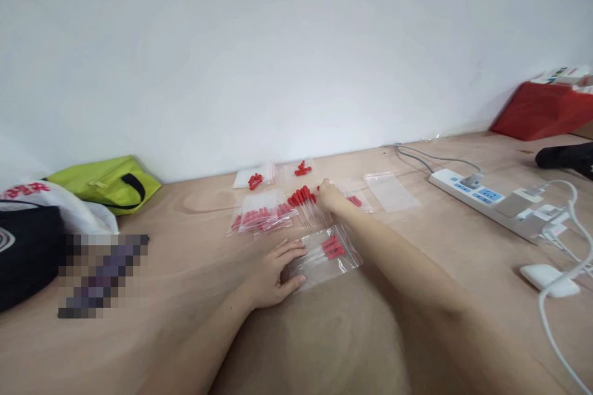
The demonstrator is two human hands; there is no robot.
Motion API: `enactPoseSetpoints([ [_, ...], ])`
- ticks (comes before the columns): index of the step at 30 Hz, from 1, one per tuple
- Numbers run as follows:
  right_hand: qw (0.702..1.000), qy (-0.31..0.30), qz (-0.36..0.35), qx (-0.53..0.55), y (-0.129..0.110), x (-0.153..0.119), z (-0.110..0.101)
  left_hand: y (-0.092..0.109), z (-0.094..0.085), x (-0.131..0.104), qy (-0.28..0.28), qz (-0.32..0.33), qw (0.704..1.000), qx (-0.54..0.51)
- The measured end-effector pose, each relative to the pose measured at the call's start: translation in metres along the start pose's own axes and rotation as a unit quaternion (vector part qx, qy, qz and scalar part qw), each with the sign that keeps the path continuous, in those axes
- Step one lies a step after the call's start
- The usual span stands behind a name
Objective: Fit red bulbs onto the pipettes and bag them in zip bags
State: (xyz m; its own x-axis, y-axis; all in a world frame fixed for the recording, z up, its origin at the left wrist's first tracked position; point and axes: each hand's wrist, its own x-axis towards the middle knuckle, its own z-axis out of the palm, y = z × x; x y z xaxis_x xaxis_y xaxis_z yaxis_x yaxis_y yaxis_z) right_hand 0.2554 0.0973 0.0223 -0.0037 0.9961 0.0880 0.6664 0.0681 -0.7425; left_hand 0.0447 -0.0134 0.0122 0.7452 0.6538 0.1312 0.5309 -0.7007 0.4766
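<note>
A clear zip bag [309,273] lies flat in front of me, holding several thin pale sticks with red handles [333,247]. My left hand [280,271] rests on the bag's left end, thumb and fingers apart. Beyond it is a loose bundle of thin red-handled tools [303,197], their exact kind too small to tell. At the bundle's right side, my right hand [330,197] has its fingers closed by a red handle end, mostly hidden by the hand. Filled clear bags [262,213] overlap to the left of the bundle. Another bag with red handles [356,200] lies partly behind my right wrist.
Two more groups of red pieces [255,181] lie on bags near the wall. A flat clear bag [391,191] is to the right. Farther right are a power strip [484,200], cables and a white case [550,279]. A yellow-green bag [104,182] stands left.
</note>
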Motion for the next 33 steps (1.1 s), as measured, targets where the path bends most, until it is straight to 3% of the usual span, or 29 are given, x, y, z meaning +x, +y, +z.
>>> enactPoseSetpoints([
  [3, 0.999, 0.045, 0.023, 0.013, 0.013, -0.011, -0.022, 0.001, -0.001, 0.0, 0.001, -0.001, 1.0, 0.0],
  [7, 0.974, 0.117, 0.041, 0.189, 0.043, -0.046, -0.043, 0.002, -0.001, 0.0, 0.002, -0.005, 1.0, 0.002],
  [10, 0.94, 0.175, 0.031, 0.29, 0.062, -0.077, -0.042, 0.002, -0.002, 0.0, -0.001, -0.009, 1.0, 0.004],
  [14, 0.918, 0.216, 0.044, 0.331, 0.07, -0.097, -0.03, 0.002, -0.002, 0.0, -0.008, -0.011, 1.0, 0.012],
  [18, 0.905, 0.189, 0.056, 0.376, 0.061, -0.1, -0.019, 0.001, -0.002, -0.001, -0.017, -0.016, 0.999, 0.022],
  [24, 0.874, 0.095, 0.071, 0.471, 0.044, -0.11, -0.005, 0.001, -0.002, -0.003, -0.027, -0.046, 0.998, 0.025],
  [33, 0.925, -0.001, 0.07, 0.374, 0.036, -0.117, -0.006, 0.002, -0.002, -0.003, -0.016, -0.045, 0.999, 0.018],
])
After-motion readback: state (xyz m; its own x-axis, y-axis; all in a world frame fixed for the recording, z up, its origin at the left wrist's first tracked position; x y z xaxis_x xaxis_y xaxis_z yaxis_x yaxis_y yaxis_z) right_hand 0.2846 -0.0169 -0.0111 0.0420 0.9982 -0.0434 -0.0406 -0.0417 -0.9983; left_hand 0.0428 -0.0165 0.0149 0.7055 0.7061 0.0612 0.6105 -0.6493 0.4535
